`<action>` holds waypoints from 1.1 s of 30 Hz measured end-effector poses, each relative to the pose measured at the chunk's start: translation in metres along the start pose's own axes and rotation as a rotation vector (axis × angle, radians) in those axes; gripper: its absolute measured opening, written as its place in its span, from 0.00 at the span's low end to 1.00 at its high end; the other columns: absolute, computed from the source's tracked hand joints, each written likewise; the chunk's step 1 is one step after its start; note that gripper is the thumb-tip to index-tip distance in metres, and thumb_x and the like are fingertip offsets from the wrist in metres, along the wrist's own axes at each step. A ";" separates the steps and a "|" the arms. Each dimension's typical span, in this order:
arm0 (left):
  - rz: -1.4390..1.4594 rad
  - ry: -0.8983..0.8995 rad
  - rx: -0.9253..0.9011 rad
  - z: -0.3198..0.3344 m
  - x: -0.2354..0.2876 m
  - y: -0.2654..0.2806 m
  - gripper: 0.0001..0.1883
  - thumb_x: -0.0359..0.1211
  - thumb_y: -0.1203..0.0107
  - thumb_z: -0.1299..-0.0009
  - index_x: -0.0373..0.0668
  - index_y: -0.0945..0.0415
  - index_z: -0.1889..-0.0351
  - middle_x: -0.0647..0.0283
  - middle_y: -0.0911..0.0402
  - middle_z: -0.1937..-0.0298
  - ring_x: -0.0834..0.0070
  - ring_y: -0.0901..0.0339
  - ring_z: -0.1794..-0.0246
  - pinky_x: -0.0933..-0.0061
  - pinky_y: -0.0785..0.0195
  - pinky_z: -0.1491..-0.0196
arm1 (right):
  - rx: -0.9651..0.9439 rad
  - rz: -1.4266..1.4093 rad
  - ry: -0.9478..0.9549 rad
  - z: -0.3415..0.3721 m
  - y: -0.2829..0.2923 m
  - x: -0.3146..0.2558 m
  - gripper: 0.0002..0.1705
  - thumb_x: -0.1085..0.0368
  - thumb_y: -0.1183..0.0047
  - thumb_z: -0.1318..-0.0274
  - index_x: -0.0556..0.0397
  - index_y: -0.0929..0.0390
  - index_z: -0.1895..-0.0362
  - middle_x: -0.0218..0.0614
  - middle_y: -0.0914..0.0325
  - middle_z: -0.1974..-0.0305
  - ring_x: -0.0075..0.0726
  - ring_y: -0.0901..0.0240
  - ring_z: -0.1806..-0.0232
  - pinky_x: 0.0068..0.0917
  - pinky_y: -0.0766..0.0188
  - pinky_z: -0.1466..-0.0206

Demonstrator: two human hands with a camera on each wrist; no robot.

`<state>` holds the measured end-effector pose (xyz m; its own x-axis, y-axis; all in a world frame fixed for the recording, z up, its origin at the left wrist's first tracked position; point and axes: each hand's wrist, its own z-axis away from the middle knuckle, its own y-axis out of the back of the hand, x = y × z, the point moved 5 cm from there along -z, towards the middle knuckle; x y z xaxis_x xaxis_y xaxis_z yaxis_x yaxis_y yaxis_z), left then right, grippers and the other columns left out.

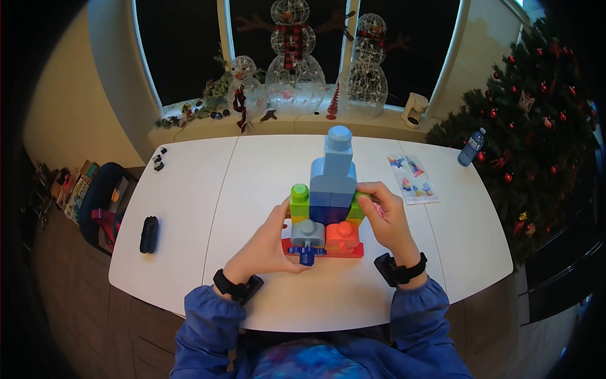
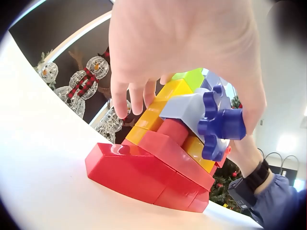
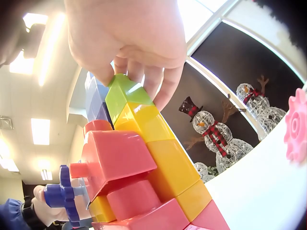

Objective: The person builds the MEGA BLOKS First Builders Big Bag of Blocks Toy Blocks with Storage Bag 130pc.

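A tower of toy building blocks [image 1: 332,183] stands on the white table, light blue at the top and dark blue lower down. Green blocks flank it, over yellow ones, and its base is red. In front sit a grey block [image 1: 308,232] and a coral block [image 1: 342,235]. A dark blue gear [image 2: 221,125] is mounted on the grey one. My left hand [image 1: 262,247] spans the tower's left side, thumb at the gear's hub and fingers reaching behind the yellow blocks. With thumb and fingers, my right hand [image 1: 386,218] pinches the right green block [image 3: 124,96] from above.
A picture sheet [image 1: 413,179] and a water bottle [image 1: 471,148] lie toward the right. At the left are a black case [image 1: 149,234] and small dark pieces [image 1: 158,159]. A pink gear [image 3: 296,125] stands beside the tower. Beyond are wire snowmen [image 1: 295,69] and a decorated tree [image 1: 527,126].
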<state>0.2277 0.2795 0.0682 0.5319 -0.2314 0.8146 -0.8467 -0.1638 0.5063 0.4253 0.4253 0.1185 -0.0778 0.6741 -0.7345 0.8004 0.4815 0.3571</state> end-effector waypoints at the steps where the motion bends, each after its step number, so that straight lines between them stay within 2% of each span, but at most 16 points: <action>1: -0.022 0.012 -0.001 0.001 0.000 -0.001 0.70 0.42 0.18 0.53 0.40 0.56 0.16 0.47 0.36 0.27 0.51 0.32 0.29 0.54 0.38 0.27 | 0.002 0.001 -0.001 0.000 0.000 0.000 0.13 0.68 0.45 0.28 0.58 0.18 0.44 0.39 0.12 0.54 0.31 0.15 0.53 0.29 0.21 0.45; 11: -0.047 0.005 0.047 0.000 -0.003 -0.003 0.66 0.42 0.20 0.50 0.39 0.53 0.18 0.48 0.31 0.31 0.53 0.30 0.32 0.55 0.34 0.33 | -0.002 0.000 0.006 0.000 0.000 0.001 0.13 0.69 0.45 0.28 0.58 0.18 0.44 0.39 0.12 0.53 0.32 0.15 0.53 0.29 0.22 0.46; 15: -0.031 0.015 0.041 0.001 -0.003 -0.002 0.64 0.43 0.19 0.49 0.40 0.51 0.19 0.50 0.30 0.30 0.56 0.30 0.30 0.55 0.35 0.32 | -0.001 -0.016 0.015 0.000 0.000 0.000 0.13 0.69 0.46 0.28 0.57 0.18 0.44 0.38 0.12 0.53 0.33 0.16 0.53 0.28 0.23 0.46; 17: -0.016 0.008 0.038 0.001 -0.002 0.001 0.62 0.44 0.19 0.48 0.40 0.49 0.19 0.51 0.30 0.30 0.58 0.31 0.29 0.55 0.36 0.30 | -0.057 -0.028 -0.053 0.000 0.002 0.003 0.14 0.67 0.45 0.28 0.56 0.18 0.43 0.38 0.13 0.50 0.33 0.16 0.50 0.29 0.23 0.44; 21: 0.373 0.055 -0.045 -0.017 -0.029 0.011 0.52 0.43 0.21 0.42 0.40 0.41 0.22 0.54 0.28 0.29 0.63 0.31 0.28 0.57 0.40 0.25 | -0.044 -0.084 -0.126 0.003 0.019 0.017 0.18 0.62 0.43 0.29 0.55 0.20 0.40 0.40 0.16 0.46 0.38 0.17 0.47 0.32 0.23 0.44; 24: 0.601 0.126 -0.122 -0.035 -0.027 0.012 0.44 0.38 0.24 0.38 0.40 0.35 0.26 0.59 0.24 0.33 0.68 0.28 0.32 0.62 0.37 0.27 | -0.083 0.405 -0.248 0.008 0.042 0.034 0.21 0.59 0.41 0.31 0.53 0.21 0.38 0.43 0.19 0.48 0.45 0.18 0.48 0.36 0.23 0.45; 25: 0.665 0.169 -0.153 -0.038 -0.026 0.009 0.42 0.37 0.24 0.37 0.40 0.33 0.27 0.60 0.22 0.35 0.70 0.26 0.34 0.64 0.35 0.29 | -0.117 0.563 -0.212 0.016 0.047 0.061 0.22 0.55 0.37 0.36 0.52 0.20 0.42 0.44 0.21 0.54 0.50 0.19 0.52 0.39 0.21 0.50; 26: 0.726 0.212 -0.187 -0.041 -0.026 0.006 0.40 0.35 0.25 0.37 0.39 0.31 0.28 0.61 0.20 0.37 0.72 0.24 0.37 0.66 0.33 0.30 | -0.198 0.689 -0.274 0.019 0.046 0.073 0.23 0.53 0.36 0.38 0.50 0.20 0.43 0.44 0.21 0.54 0.50 0.19 0.52 0.40 0.21 0.51; 28: 0.632 0.225 -0.215 -0.049 -0.030 0.004 0.37 0.34 0.25 0.37 0.39 0.29 0.30 0.63 0.18 0.40 0.75 0.23 0.42 0.69 0.30 0.35 | -0.356 0.943 -0.400 0.024 0.047 0.092 0.25 0.49 0.34 0.40 0.48 0.20 0.44 0.45 0.22 0.53 0.50 0.19 0.51 0.42 0.21 0.52; 31: 0.592 0.205 -0.229 -0.054 -0.033 -0.001 0.34 0.32 0.25 0.37 0.38 0.26 0.33 0.64 0.17 0.44 0.77 0.22 0.47 0.72 0.28 0.40 | -0.343 1.064 -0.433 0.024 0.049 0.097 0.27 0.47 0.31 0.46 0.46 0.19 0.46 0.43 0.22 0.53 0.53 0.19 0.52 0.45 0.20 0.54; 33: 0.598 0.180 -0.230 -0.055 -0.034 -0.004 0.32 0.32 0.25 0.37 0.37 0.24 0.35 0.64 0.16 0.46 0.77 0.22 0.49 0.72 0.28 0.42 | -0.257 1.066 -0.304 0.024 0.049 0.098 0.26 0.47 0.29 0.48 0.45 0.19 0.50 0.42 0.22 0.56 0.51 0.18 0.54 0.46 0.20 0.57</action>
<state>0.2119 0.3409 0.0545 -0.0252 -0.0519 0.9983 -0.9875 0.1566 -0.0168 0.4715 0.5015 0.0507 0.7447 0.6622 -0.0830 0.2245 -0.1314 0.9656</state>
